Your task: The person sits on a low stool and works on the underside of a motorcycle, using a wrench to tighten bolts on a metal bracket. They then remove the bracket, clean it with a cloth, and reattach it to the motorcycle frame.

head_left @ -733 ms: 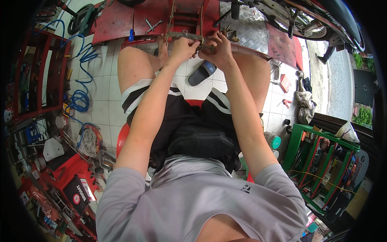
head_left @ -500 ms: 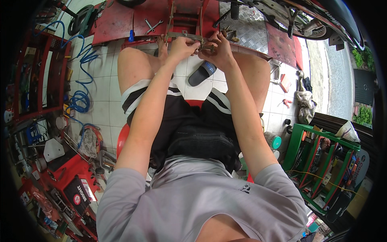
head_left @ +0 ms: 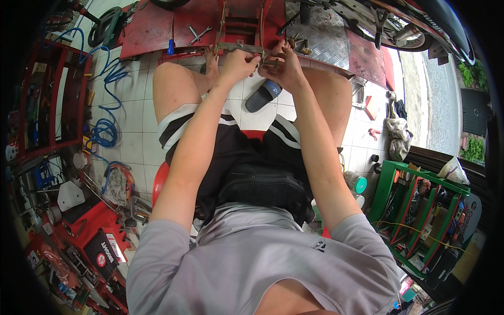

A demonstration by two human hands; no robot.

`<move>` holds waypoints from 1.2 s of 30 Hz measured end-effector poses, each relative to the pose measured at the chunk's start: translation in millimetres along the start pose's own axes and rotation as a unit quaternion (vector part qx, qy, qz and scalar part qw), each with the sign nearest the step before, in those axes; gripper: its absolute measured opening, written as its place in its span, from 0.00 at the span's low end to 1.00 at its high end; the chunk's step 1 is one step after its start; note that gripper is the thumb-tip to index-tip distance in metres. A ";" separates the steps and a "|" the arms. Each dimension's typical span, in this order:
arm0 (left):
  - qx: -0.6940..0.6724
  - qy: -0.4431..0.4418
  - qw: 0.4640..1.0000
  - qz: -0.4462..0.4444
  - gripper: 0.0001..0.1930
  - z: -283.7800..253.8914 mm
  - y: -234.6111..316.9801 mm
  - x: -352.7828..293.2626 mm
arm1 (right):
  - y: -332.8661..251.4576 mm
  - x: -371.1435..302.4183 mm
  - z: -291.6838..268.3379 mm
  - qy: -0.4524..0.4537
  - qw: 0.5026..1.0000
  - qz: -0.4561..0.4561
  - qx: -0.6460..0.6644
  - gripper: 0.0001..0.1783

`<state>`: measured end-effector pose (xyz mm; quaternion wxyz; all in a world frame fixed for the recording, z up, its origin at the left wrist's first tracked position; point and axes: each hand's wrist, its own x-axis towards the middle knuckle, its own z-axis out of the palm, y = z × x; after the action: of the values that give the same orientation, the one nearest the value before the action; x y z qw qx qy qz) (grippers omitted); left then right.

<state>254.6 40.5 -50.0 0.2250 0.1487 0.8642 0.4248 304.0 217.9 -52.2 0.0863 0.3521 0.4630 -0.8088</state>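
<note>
Both hands are together at a metal frame point(head_left: 239, 46) with a flat crossbar and two long side rails, at the edge of a red platform. My left hand point(head_left: 239, 64) is closed, its fingertips pinched by the right end of the crossbar; what they grip is hidden. Just right of it, my right hand point(head_left: 287, 69) curls its fingers around a brass-coloured bolt-like part point(head_left: 272, 63). That part lies sideways by the rail's lower end, and its far end is too small to make out.
Two crossed wrenches point(head_left: 199, 34) and a blue-handled screwdriver point(head_left: 171, 47) lie on the red platform point(head_left: 142, 31). A black slipper point(head_left: 262, 97) is on the tiles between my legs. Coiled blue hose point(head_left: 105, 131) lies left, a green rack point(head_left: 415, 210) stands right, and a motorcycle point(head_left: 388, 21) stands beyond.
My left hand has turned slightly and its fingers are more curled in beside the crossbar's end. My right hand stays almost in place.
</note>
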 end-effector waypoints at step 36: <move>-0.014 0.026 0.998 0.048 0.17 2.6 -0.4 -0.2 | -3.9 -4.4 -0.5 0.159 0.871 -0.326 -0.332 0.26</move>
<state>256.1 41.9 -51.6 0.1839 0.1764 0.8556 0.4506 305.6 219.7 -46.7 -0.1452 0.2558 0.8003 -0.5224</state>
